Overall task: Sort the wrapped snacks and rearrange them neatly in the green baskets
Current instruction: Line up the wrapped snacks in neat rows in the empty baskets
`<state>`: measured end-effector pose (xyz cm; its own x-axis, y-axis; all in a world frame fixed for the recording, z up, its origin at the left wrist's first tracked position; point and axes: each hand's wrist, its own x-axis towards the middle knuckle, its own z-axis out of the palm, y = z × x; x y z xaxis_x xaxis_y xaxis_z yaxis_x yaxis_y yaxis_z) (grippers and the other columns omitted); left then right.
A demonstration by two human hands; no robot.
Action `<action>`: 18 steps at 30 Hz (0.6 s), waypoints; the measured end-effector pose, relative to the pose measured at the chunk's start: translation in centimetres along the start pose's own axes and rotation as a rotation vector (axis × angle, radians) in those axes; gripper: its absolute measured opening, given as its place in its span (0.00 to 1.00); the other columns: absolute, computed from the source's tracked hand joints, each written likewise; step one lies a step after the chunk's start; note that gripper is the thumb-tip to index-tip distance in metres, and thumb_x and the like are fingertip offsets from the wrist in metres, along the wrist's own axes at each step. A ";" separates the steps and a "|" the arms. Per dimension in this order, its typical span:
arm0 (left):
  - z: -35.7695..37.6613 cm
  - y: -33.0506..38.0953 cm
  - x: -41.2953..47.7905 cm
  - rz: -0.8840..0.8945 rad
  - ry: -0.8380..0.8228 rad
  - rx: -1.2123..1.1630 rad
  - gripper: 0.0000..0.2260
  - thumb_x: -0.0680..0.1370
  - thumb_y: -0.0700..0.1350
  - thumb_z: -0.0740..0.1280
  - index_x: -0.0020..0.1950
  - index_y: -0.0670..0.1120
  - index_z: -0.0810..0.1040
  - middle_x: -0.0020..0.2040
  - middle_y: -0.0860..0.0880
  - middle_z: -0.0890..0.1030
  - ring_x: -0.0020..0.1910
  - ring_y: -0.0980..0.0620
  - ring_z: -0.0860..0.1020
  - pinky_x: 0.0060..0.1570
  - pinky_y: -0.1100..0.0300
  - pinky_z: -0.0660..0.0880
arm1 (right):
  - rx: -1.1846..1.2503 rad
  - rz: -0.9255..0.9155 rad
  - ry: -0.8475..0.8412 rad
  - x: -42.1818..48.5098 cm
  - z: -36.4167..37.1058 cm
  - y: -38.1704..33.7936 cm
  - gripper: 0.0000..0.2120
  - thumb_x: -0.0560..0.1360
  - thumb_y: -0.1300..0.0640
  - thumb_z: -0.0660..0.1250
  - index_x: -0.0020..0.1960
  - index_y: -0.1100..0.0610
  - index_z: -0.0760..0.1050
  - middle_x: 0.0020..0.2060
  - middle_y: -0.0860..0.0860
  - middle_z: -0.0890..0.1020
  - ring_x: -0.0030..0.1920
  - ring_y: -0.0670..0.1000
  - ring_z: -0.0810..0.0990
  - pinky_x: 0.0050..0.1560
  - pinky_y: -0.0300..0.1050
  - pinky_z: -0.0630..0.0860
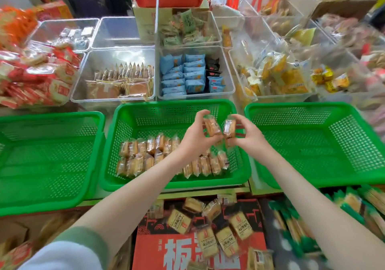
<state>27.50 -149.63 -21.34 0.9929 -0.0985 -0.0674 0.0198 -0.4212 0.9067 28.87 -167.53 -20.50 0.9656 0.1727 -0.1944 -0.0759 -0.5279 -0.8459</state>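
Three green baskets stand in a row. The middle basket (129, 121) holds two rows of clear-wrapped tan snacks (143, 155), most standing on edge. Above its right half, my left hand (194, 136) pinches one wrapped snack (211, 126) and my right hand (249, 136) pinches another wrapped snack (229, 128), the two packets almost touching. The left basket (52, 157) and the right basket (318, 144) hold nothing. Several loose wrapped snacks (224, 230) of the same kind lie on a red box (150, 251) below the baskets.
Clear bins behind the baskets hold other snacks: brown packets (118, 82), blue packets (183, 74), yellow packets (277, 74). Red-wrapped snacks (31, 76) pile at the left. Green-edged packets (354, 209) lie at the lower right. Cardboard boxes stand at the back.
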 end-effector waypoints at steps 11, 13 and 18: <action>3.9 -8.9 5.2 -0.014 -0.372 0.741 0.35 0.77 0.63 0.61 0.77 0.47 0.53 0.77 0.49 0.60 0.77 0.49 0.53 0.72 0.39 0.36 | -0.413 0.148 -0.201 5.4 5.5 5.6 0.32 0.75 0.72 0.60 0.75 0.59 0.52 0.74 0.57 0.58 0.68 0.57 0.66 0.64 0.47 0.66; 3.7 -9.8 5.2 0.041 -0.464 0.877 0.34 0.79 0.66 0.50 0.79 0.48 0.47 0.80 0.50 0.49 0.78 0.49 0.44 0.71 0.36 0.35 | -0.389 0.207 -0.354 6.0 6.0 5.4 0.36 0.76 0.69 0.60 0.78 0.59 0.45 0.77 0.55 0.49 0.75 0.56 0.56 0.71 0.47 0.58; 2.6 -10.6 4.4 0.093 -0.467 0.890 0.29 0.82 0.61 0.41 0.79 0.50 0.38 0.79 0.51 0.38 0.77 0.51 0.37 0.72 0.42 0.33 | -0.016 0.395 -0.414 6.7 6.0 5.5 0.40 0.76 0.60 0.62 0.78 0.50 0.41 0.78 0.49 0.42 0.77 0.53 0.46 0.72 0.53 0.54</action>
<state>31.38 -147.96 -32.34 0.8366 -0.4286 -0.3412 -0.3402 -0.8946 0.2897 33.43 -164.31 -29.45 0.6868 0.2694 -0.6751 -0.4042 -0.6303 -0.6628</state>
